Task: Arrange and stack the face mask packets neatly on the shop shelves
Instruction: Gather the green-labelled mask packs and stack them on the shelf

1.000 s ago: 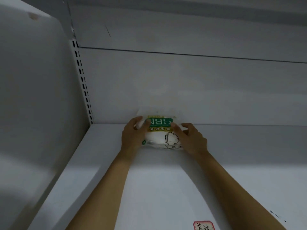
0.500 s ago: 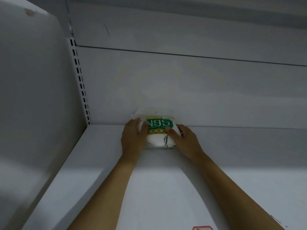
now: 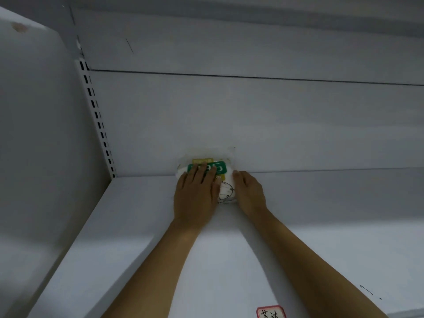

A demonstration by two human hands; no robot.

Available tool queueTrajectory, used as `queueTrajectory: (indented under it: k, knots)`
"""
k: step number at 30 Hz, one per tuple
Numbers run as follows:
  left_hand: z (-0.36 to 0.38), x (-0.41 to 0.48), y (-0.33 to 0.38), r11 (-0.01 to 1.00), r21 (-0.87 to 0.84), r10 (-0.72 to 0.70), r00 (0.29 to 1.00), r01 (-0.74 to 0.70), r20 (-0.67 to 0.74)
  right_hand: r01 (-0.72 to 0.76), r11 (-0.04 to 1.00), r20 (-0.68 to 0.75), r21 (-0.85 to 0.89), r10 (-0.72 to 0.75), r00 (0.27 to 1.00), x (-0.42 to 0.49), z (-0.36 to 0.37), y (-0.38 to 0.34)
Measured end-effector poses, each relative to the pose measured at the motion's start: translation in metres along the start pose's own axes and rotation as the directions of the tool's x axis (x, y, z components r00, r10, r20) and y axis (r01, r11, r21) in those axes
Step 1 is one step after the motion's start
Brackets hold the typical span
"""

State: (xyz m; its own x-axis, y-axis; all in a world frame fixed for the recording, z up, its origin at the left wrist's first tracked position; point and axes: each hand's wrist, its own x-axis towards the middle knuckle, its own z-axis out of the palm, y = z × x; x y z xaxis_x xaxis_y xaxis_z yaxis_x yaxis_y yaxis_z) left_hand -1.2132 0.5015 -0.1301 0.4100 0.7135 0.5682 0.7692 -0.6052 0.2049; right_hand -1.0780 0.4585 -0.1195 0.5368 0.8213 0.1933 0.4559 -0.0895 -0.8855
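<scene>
A white face mask packet with a green N95 label lies on the white shelf, pushed up against the back panel. My left hand lies flat on top of the packet, its straight fingers covering part of the green label. My right hand rests against the packet's right side, fingers pointing toward the back panel. The lower left part of the packet is hidden under my left hand.
A white side wall closes the shelf on the left, with a slotted upright rail in the corner. The back panel rises behind the packet. A red-bordered label sits at the shelf's front edge.
The packet was pushed back against the rear panel. My left hand slid from its left side onto its top, and my right hand moved from its front to its right side.
</scene>
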Motion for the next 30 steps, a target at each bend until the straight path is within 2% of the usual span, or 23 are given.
queueTrajectory:
  k: [4, 6, 9, 11, 15, 19, 23, 27, 30]
  knots:
    - [-0.01, -0.002, 0.002, 1.0, -0.012, -0.014, 0.999, 0.015, 0.048, -0.068, 0.994, 0.04, 0.083, 0.065, 0.997, 0.0, -0.007, -0.01]
    - [-0.022, -0.005, 0.002, 1.0, -0.013, 0.01, 1.0, -0.01, 0.004, -0.096, 0.989, 0.066, 0.11, 0.089, 0.994, -0.006, -0.02, -0.014]
    - [-0.041, 0.0, 0.013, 0.997, -0.006, 0.071, 0.997, -0.071, -0.028, 0.015, 0.999, 0.023, -0.032, -0.015, 1.0, -0.02, -0.058, -0.018]
    - [-0.049, 0.006, 0.042, 0.988, -0.022, 0.156, 0.987, -0.155, 0.037, 0.067, 0.984, -0.011, -0.165, -0.07, 0.997, -0.028, -0.093, -0.014]
    - [-0.055, 0.019, 0.137, 0.946, -0.059, 0.324, 0.929, -0.319, 0.176, 0.051, 0.937, -0.126, -0.346, -0.101, 0.987, -0.05, -0.178, 0.008]
    - [-0.059, 0.023, 0.256, 0.887, -0.104, 0.461, 0.872, -0.449, 0.162, 0.006, 0.827, -0.26, -0.563, -0.184, 0.948, -0.086, -0.296, 0.039]
    - [-0.042, -0.009, 0.392, 0.786, -0.126, 0.618, 0.77, -0.605, 0.16, -0.161, 0.696, -0.377, -0.699, -0.169, 0.911, -0.149, -0.431, 0.09]
    - [-0.021, -0.059, 0.536, 0.657, -0.171, 0.754, 0.633, -0.734, 0.177, -0.333, 0.575, -0.471, -0.747, -0.105, 0.876, -0.233, -0.552, 0.149]
    - [-0.008, -0.106, 0.629, 0.575, -0.245, 0.818, 0.558, -0.78, 0.143, -0.45, 0.496, -0.535, -0.742, -0.035, 0.844, -0.295, -0.619, 0.191]
